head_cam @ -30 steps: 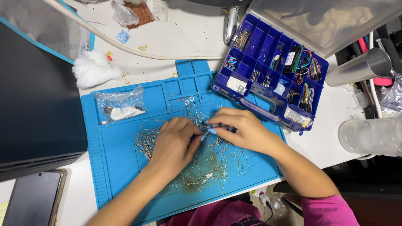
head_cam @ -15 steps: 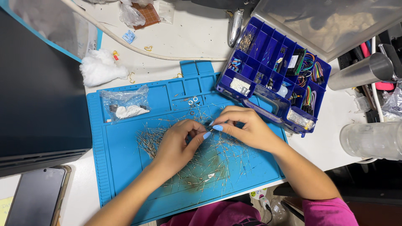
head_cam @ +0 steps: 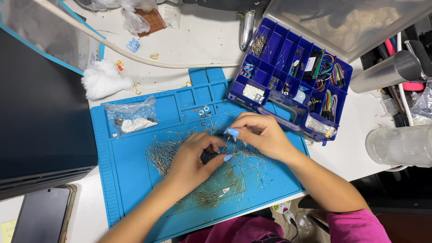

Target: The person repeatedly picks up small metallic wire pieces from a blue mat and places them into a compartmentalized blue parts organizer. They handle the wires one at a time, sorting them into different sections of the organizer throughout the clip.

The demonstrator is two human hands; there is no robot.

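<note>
A blue silicone work mat (head_cam: 130,180) lies on the white table, strewn with several thin metal pins (head_cam: 166,155). My left hand (head_cam: 193,162) curls over the pile and grips a small dark part (head_cam: 208,157) between thumb and fingers. My right hand (head_cam: 261,135) meets it from the right, fingertips pinched on something tiny just above that part; what it pinches is too small to tell. Both hands touch at the fingertips, over the middle of the mat.
An open blue compartment box (head_cam: 288,76) of small electronic parts sits right behind my right hand. A clear bag (head_cam: 130,119) lies on the mat's left. Cotton wad (head_cam: 103,80), dark monitor (head_cam: 40,117), phone (head_cam: 42,216) at left; metal cup (head_cam: 382,72) and plastic jar (head_cam: 400,146) at right.
The view has shifted slightly. My hands stay together over the pins, with the fingers only working a little against each other.
</note>
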